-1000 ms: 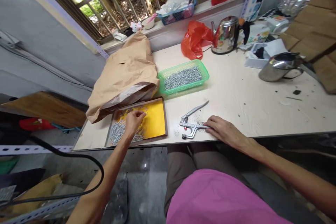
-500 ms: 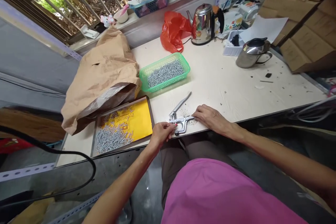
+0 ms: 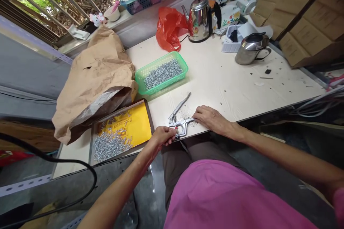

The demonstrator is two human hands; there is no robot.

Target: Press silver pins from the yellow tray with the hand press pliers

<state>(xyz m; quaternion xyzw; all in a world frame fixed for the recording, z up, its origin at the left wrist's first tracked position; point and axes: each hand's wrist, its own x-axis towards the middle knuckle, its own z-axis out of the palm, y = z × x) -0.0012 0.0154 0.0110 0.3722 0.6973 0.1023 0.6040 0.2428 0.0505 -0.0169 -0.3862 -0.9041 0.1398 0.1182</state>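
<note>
Nearest the camera, the left hand sits at the table's front edge, just left of the hand pliers. Its fingers are curled in and pinched together right at the tool's head. Whether a small piece sits between those fingertips, I cannot tell; it is too small to see.

Just right of the pliers, the right hand lies loosely open, fingers stretched onto the lower handle and pinning it to the table, not wrapped around it. The upper handle angles up and away, so the tool stands open.

By the look of it, this is the loading step: something being seated at the head. A squeeze would call for the left fingertips to clear the head and the right hand to close around both handles.

Left of the pliers lies the yellow tray with loose metal pieces. Beyond the pliers stands the green basket, full of the same. The brown paper bag slumps far left, and the kettle stands well behind.
</note>
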